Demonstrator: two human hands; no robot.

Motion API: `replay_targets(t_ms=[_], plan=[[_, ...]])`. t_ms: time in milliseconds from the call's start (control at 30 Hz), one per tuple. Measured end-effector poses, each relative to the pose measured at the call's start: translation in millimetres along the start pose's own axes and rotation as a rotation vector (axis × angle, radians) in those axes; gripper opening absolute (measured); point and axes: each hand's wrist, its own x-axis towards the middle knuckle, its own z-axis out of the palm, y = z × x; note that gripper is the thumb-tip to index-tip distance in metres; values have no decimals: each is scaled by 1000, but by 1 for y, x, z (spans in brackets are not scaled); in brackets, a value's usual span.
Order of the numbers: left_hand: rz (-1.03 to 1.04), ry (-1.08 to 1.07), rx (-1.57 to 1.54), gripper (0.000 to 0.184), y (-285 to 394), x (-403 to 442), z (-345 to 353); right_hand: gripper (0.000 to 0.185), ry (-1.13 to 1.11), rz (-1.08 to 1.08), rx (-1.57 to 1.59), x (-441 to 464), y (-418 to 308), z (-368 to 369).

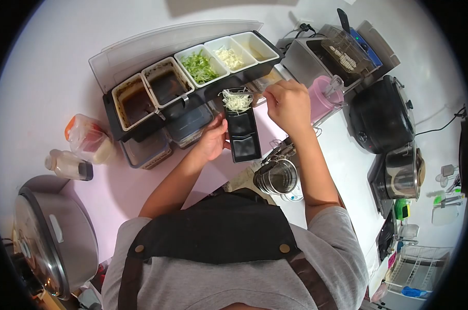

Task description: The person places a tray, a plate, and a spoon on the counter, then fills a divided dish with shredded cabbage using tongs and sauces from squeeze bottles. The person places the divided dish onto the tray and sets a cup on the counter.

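My left hand holds a black three-compartment dish by its left side, thumb at the rim. Pale shredded vegetable fills the compartment farthest from me; the middle and nearest ones show bare black. My right hand is closed on the handle of a thin metal utensil, whose tip reaches the shreds. Beyond the dish stands a black rack with white tubs: two of dark sauce, one of chopped green vegetable, one of pale shreds and one of pale contents.
Lidded plastic boxes sit under the rack. A pink pitcher, a fryer, a black cooker and a steel pot stand right. Nearer me is a glass pot. Bottles and a large cooker are left.
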Motion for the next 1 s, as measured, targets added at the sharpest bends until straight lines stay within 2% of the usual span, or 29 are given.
replay_targets(t_ms=[100, 333, 433, 533, 567, 633, 667, 767, 867, 900, 967, 1000], plan=[[0, -5, 1, 48, 1, 0, 0, 4, 59, -4, 27, 1, 0, -2], [5, -1, -3, 46, -1, 1, -2, 3, 13, 3, -1, 7, 4, -5], [19, -17, -14, 46, -3, -4, -3, 8, 227, 65, -22, 27, 13, -10], [20, 58, -45, 45, -10, -11, -3, 9, 257, 120, -61, 54, 32, 21], [35, 51, -52, 44, -12, -17, -6, 9, 255, 119, -59, 61, 36, 34], [76, 94, -41, 44, -13, -32, -1, 14, 7, 91, -239, 74, 41, 65], [94, 110, -45, 44, -12, -40, 0, 14, 3, 71, -226, 77, 46, 83], [86, 157, -71, 49, -9, -77, -4, 34, -104, 44, -202, 90, 36, 112], [157, 293, -80, 52, 3, -114, 10, 35, 0, 126, -100, 110, 17, 94], [183, 212, -46, 54, -4, -126, -10, 34, 88, 50, -42, 123, 23, 99], [239, 264, -45, 54, 0, -147, -3, 33, 172, -23, 32, 157, 33, 114], [285, 300, -47, 54, 1, -157, 0, 30, 212, -250, 99, 175, 33, 122]])
